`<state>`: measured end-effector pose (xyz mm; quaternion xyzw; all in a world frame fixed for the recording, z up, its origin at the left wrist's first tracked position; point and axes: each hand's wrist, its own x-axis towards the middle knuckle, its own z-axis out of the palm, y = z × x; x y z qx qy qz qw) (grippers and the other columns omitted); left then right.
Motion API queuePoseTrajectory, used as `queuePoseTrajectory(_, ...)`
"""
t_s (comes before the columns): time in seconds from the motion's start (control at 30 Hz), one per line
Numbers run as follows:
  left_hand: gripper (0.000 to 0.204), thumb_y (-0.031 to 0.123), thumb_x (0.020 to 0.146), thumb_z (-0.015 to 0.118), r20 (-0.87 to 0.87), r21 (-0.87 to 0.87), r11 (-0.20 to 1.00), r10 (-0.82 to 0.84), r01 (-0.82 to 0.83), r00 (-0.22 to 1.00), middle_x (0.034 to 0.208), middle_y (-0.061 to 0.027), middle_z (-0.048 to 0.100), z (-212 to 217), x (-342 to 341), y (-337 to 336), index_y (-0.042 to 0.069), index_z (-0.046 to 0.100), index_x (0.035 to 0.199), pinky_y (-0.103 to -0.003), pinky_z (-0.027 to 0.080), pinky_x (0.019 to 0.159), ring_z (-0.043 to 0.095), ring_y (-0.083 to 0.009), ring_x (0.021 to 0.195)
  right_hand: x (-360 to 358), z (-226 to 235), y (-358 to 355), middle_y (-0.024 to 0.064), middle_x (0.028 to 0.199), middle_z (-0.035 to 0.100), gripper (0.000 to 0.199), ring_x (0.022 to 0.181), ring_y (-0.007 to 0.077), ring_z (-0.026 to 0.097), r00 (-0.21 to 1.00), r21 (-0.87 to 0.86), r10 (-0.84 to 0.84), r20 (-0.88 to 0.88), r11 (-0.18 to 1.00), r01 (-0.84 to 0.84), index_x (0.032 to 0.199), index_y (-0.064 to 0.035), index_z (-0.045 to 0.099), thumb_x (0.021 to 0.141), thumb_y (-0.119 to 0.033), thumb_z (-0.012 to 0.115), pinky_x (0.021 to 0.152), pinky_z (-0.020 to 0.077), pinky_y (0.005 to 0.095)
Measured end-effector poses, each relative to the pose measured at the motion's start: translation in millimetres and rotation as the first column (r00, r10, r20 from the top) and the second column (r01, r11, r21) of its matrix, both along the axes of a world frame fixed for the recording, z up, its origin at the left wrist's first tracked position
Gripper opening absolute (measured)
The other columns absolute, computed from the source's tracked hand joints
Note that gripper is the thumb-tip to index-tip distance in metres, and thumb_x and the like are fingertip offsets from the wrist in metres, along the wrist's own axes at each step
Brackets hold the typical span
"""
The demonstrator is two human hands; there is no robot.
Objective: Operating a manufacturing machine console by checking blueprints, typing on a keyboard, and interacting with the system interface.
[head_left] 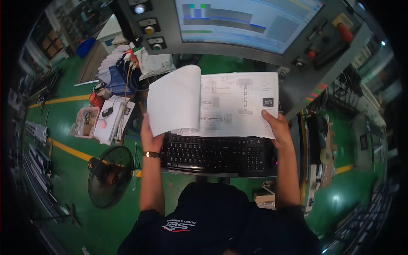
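Green floor spreads beneath you on both sides of your dark shirt. Your forearms reach forward from the lower edge, roughly parallel and well apart, with a dark band around the left wrist. Your left hand is closed on the left edge of a sheaf of papers, partly hidden by it. Your right hand grips the lower right corner, its thumb lying on the printed face and the other fingers mostly out of sight. You hold the sheaf spread between both hands, over the far edge of a black keyboard. On its left part a blank white sheet curls up; on the right, line drawings show.

To your left stands a round fan, and past it a pink basket sits just beside a stack of papers. To your right you have a roll of tape. Ahead, beyond the sheaf, a grey console carries a lit screen, with a column of round buttons on its left. Farther off at left, a blue bin rests on the floor.
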<state>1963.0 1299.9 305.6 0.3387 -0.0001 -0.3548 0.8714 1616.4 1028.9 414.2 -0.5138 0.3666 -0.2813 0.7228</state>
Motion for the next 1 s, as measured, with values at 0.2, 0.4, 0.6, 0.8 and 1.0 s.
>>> queuePoseTrajectory(0.2, 0.035, 0.03, 0.11, 0.064, 0.338, 0.184, 0.946, -0.315, 0.266, 0.887, 0.121, -0.0094, 0.074, 30, 28, -28, -0.001, 0.068, 0.126, -0.036, 0.056, 0.099, 0.07, -0.0194, 0.112, 1, -96, -10, 0.0123, 0.124, 0.075, 0.045, 0.113, 0.0176, 0.068, 0.972, -0.183, 0.003, -0.234, 0.982, -0.047, 0.14, 0.0046, 0.064, 0.102, -0.018, 0.074, 0.101, 0.0524, 0.0326)
queuePoseTrajectory(0.4, 0.03, 0.027, 0.11, 0.065, 0.323, 0.215, 0.892, -0.45, 0.398, 0.833, 0.114, -0.0057, 0.076, 12, -44, -82, 0.0, 0.071, 0.123, -0.031, 0.056, 0.094, 0.07, -0.0139, 0.102, 12, -119, 12, 0.0134, 0.134, 0.07, 0.054, 0.121, 0.0169, 0.065, 0.984, -0.29, -0.17, -0.06, 0.946, 0.146, 0.152, 0.0039, 0.052, 0.107, -0.022, 0.068, 0.106, 0.0484, 0.0309)
queuePoseTrajectory(0.6, 0.038, 0.03, 0.113, 0.059, 0.342, 0.291, 0.928, -0.329, 0.233, 0.88, 0.122, -0.009, 0.076, -1, -52, -87, -0.003, 0.066, 0.132, -0.034, 0.057, 0.097, 0.071, -0.0168, 0.108, -7, -113, 22, 0.0073, 0.116, 0.074, 0.05, 0.114, 0.0108, 0.063, 0.958, -0.22, -0.265, -0.109, 0.946, 0.237, 0.155, -0.0046, 0.054, 0.112, -0.03, 0.061, 0.102, 0.0469, 0.0261)
queuePoseTrajectory(0.8, 0.038, 0.031, 0.113, 0.059, 0.28, 0.264, 0.952, -0.227, 0.152, 0.933, 0.124, -0.0081, 0.075, 18, -39, -67, 0.001, 0.065, 0.135, -0.034, 0.058, 0.096, 0.072, -0.0166, 0.108, -15, -107, 19, 0.0098, 0.123, 0.074, 0.045, 0.115, 0.0137, 0.066, 0.985, 0.055, -0.17, 0.02, 0.984, 0.168, 0.131, 0.002, 0.071, 0.115, -0.037, 0.054, 0.103, 0.0491, 0.0296)
queuePoseTrajectory(1.0, 0.037, 0.033, 0.113, 0.059, 0.295, 0.23, 0.965, -0.19, 0.123, 0.937, 0.121, -0.0072, 0.075, 18, -26, -61, 0.002, 0.067, 0.132, -0.033, 0.059, 0.091, 0.072, -0.0155, 0.106, -19, -114, 15, 0.006, 0.109, 0.077, 0.038, 0.097, 0.01, 0.069, 0.993, 0.051, -0.116, 0.0, 0.992, 0.116, 0.122, 0.0046, 0.074, 0.112, -0.029, 0.06, 0.089, 0.0533, 0.0261)
